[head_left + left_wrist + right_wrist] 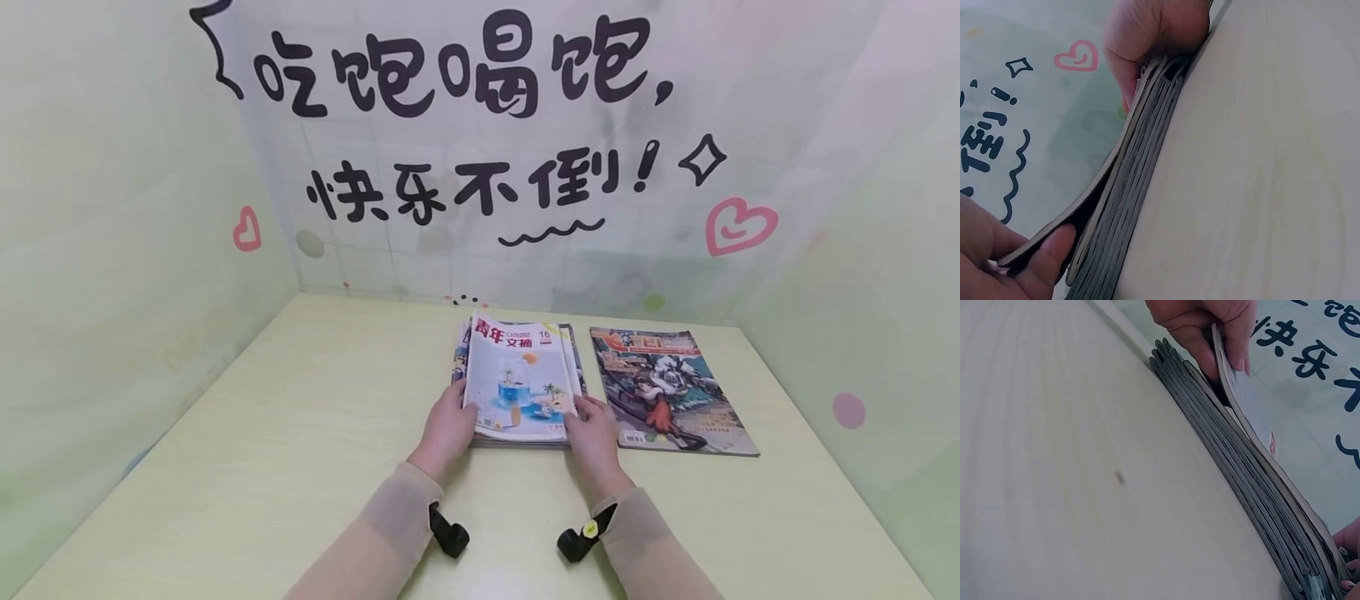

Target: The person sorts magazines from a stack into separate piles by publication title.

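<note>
A stack of magazines (1222, 459) lies on the table, topped by a magazine (521, 379) with a pale blue beach-scene cover. My left hand (448, 423) pinches this top magazine at its left side, thumb underneath and fingers over the cover. In the left wrist view its near left corner bends up, leaving a dark gap above the magazines below. At the right near corner, my right hand (596, 437) holds the edge of the stack with its thumb over the cover; how many magazines it grips I cannot tell.
Right of the stack lies a single magazine (671, 392) with a dark illustrated cover, close to my right hand. The pale wooden table (300, 433) is bounded by printed fabric walls (420, 267) at the back and both sides. Black wrist cameras (450, 533) sit at both cuffs.
</note>
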A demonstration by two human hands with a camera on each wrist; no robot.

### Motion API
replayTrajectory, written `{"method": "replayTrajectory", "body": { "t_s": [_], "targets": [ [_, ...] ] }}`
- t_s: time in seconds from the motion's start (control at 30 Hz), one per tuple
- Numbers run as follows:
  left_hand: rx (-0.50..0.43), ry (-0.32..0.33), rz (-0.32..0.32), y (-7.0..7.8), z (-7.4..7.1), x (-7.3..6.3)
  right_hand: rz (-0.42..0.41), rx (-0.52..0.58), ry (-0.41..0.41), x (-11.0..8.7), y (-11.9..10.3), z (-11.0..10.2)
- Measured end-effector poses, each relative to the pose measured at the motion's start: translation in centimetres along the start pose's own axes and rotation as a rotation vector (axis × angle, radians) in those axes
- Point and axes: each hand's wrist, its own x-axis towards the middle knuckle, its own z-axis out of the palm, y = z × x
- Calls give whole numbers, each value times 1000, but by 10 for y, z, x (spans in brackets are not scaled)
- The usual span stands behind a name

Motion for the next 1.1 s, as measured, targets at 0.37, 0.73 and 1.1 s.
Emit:
{"method": "replayTrajectory", "body": {
  "t_s": [0.37, 0.73, 1.1],
  "targets": [
    [-435, -14, -78, -5, 3, 0, -30, -40, 8, 0, 1, 2],
    [-677, -32, -93, -7, 0, -1, -152, -181, 44, -3, -4, -4],
    [-718, -25, -120, -9, 3, -2, -34, 35, -9, -3, -9, -8]
  ]
}}
